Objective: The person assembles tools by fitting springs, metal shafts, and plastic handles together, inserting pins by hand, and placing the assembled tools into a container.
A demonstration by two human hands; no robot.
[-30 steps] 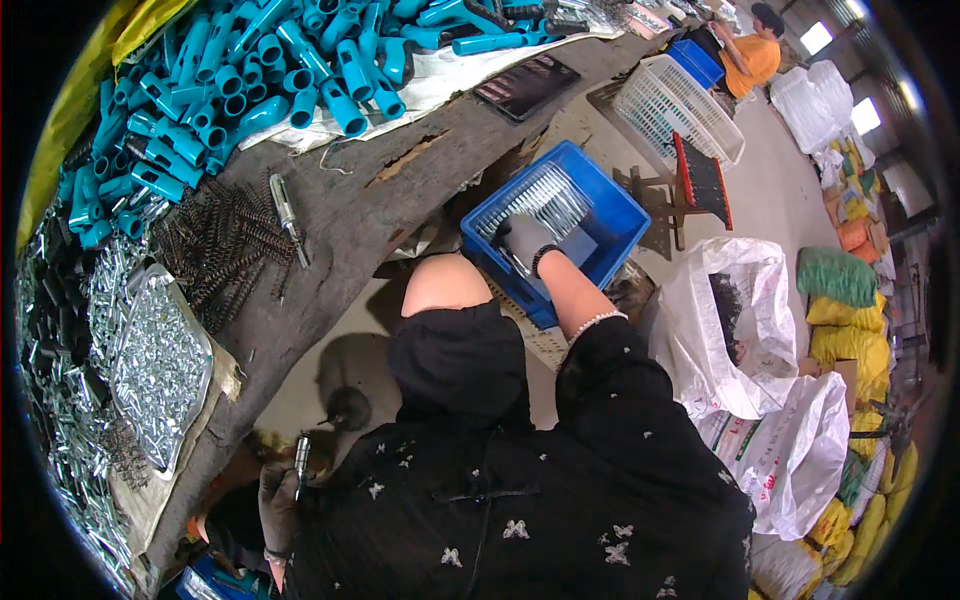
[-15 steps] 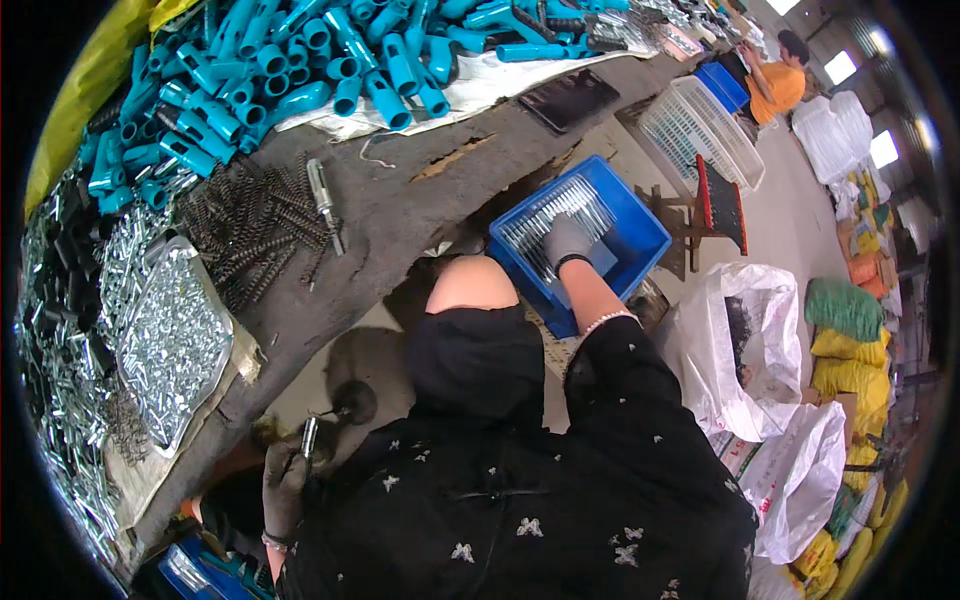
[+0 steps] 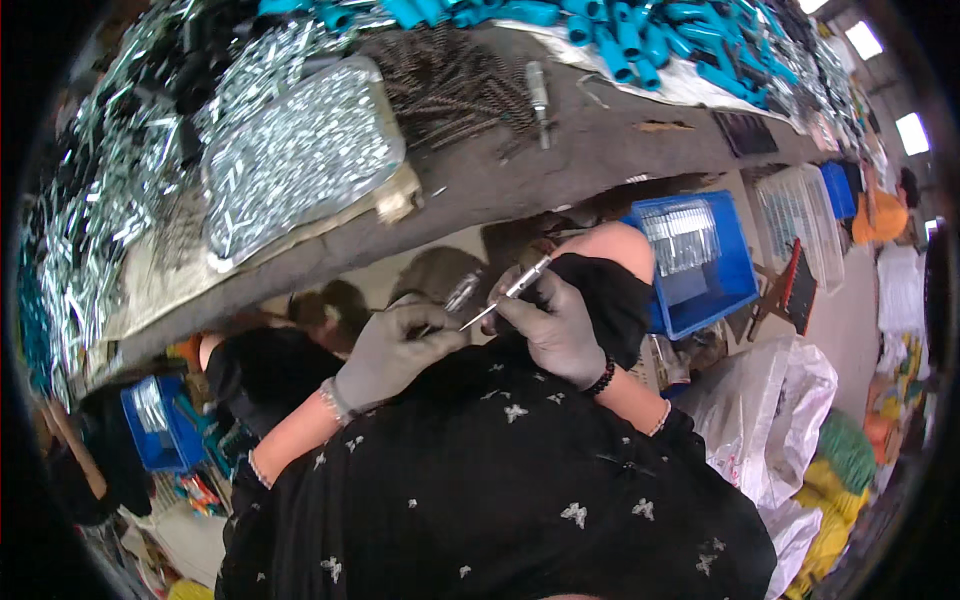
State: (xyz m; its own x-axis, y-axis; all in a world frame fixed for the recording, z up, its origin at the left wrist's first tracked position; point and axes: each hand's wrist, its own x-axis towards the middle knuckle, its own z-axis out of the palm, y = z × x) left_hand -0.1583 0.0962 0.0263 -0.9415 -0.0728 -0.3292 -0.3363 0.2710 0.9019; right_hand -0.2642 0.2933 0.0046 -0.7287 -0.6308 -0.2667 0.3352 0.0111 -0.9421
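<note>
Both my hands wear grey gloves and meet just above my lap, below the edge of the workbench. My right hand grips a thin silver metal rod that slants up to the right. Its lower tip reaches the fingers of my left hand, which is closed around a small shiny metal part. A blue crate with a bundle of the same silver rods stands on the floor just right of my right hand.
The workbench carries a clear bag of silver parts, a heap of dark screws and teal plastic handles. White sacks stand at the right. A second blue crate sits low at the left.
My right hand has left the blue crate and come to my lap with a rod. My left hand has risen from the lower left to meet it. The view has swung left.
</note>
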